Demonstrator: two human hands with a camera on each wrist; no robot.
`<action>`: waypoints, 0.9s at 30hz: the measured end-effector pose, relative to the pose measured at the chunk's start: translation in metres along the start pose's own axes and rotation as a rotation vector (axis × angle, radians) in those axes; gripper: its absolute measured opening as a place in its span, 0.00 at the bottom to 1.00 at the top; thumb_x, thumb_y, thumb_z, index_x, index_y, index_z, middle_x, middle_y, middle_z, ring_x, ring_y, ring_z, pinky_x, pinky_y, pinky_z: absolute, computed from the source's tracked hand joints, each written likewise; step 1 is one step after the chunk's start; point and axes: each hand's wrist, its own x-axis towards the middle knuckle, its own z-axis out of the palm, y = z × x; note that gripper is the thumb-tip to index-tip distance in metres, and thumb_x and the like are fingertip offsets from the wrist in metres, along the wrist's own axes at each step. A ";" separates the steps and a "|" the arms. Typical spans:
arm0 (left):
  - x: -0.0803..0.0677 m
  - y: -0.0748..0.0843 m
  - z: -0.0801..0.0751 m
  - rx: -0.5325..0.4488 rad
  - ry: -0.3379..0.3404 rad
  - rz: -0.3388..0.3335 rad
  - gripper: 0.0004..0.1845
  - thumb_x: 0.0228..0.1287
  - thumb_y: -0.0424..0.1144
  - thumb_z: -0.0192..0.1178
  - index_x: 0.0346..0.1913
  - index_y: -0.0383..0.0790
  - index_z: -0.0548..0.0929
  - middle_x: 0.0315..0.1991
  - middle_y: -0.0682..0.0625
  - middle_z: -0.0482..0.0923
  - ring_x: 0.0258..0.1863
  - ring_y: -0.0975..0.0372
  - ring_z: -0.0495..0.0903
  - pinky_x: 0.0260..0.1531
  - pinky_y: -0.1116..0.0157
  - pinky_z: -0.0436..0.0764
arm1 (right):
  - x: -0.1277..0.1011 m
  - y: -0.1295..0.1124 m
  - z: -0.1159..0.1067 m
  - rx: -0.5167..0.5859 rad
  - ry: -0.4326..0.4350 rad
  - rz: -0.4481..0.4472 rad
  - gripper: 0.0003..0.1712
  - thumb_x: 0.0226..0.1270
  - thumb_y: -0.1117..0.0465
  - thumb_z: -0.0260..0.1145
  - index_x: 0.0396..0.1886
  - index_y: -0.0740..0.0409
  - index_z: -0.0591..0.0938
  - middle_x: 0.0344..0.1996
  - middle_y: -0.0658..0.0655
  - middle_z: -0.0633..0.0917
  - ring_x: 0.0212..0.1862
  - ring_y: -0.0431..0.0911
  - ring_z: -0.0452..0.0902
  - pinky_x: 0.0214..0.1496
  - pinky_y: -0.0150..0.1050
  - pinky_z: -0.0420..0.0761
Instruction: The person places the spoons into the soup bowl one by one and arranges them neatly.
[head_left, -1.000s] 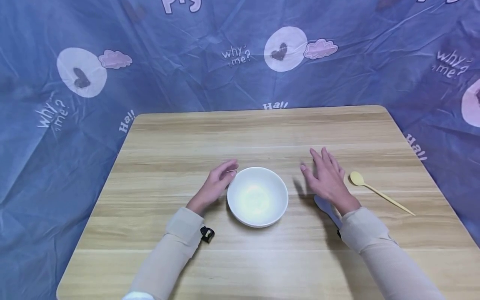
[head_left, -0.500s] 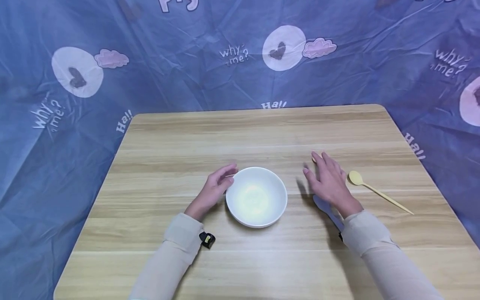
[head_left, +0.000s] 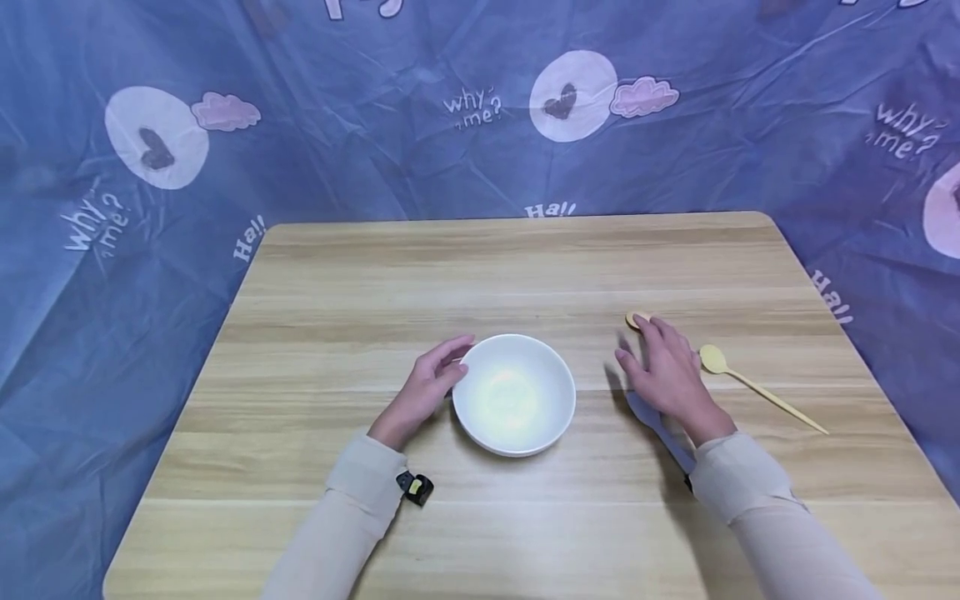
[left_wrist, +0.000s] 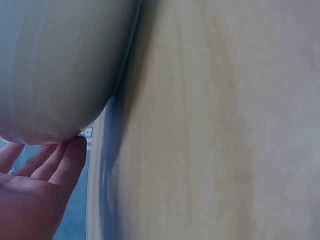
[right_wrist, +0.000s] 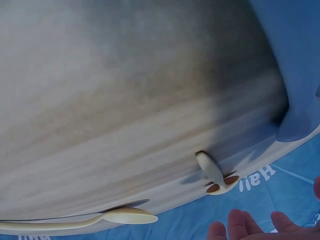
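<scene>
A white bowl (head_left: pixel 514 395) stands upright at the middle of the table. At its left side my left hand (head_left: pixel 424 383) rests its fingertips against the outer wall; the left wrist view shows these fingers (left_wrist: pixel 59 165) fairly straight. My right hand (head_left: pixel 670 375) is spread palm down over the table, with nothing visible in its fingers. Beneath its wrist lies a blue spatula-like utensil (head_left: pixel 654 419), its handle partly hidden by the sleeve. Past the fingertips a small tan rounded end (head_left: pixel 634 320) shows; in the right wrist view this pale object (right_wrist: pixel 212 172) has two dark oval openings, its kind unclear.
A yellow spoon (head_left: pixel 765 390) lies to the right of my right hand, handle toward the near right. The wooden table (head_left: pixel 300 333) ends at a blue printed cloth (head_left: pixel 360 142) behind and at the sides.
My right hand has drawn back slightly toward me and to the right, uncovering the tan rounded end. My left hand has stayed nearly in place beside the bowl, which has not moved.
</scene>
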 end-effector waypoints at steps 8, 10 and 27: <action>-0.004 -0.004 0.001 -0.015 0.013 -0.011 0.26 0.67 0.30 0.49 0.68 0.35 0.64 0.67 0.40 0.64 0.66 0.51 0.65 0.64 0.60 0.67 | -0.003 0.004 -0.002 -0.015 0.004 -0.002 0.36 0.67 0.51 0.56 0.69 0.63 0.60 0.65 0.76 0.60 0.62 0.74 0.54 0.54 0.69 0.56; -0.006 -0.004 0.002 -0.028 0.014 -0.020 0.25 0.67 0.29 0.49 0.67 0.34 0.64 0.67 0.39 0.65 0.65 0.51 0.66 0.63 0.61 0.69 | -0.004 0.005 -0.003 -0.019 0.010 -0.006 0.35 0.67 0.51 0.57 0.69 0.64 0.61 0.64 0.76 0.61 0.62 0.73 0.55 0.52 0.67 0.57; -0.014 -0.013 0.005 -0.151 0.001 -0.031 0.23 0.68 0.31 0.47 0.66 0.34 0.66 0.65 0.39 0.67 0.64 0.51 0.68 0.58 0.65 0.74 | -0.020 0.022 -0.008 -0.032 -0.012 0.045 0.35 0.67 0.50 0.56 0.68 0.64 0.62 0.61 0.76 0.63 0.60 0.72 0.57 0.48 0.65 0.58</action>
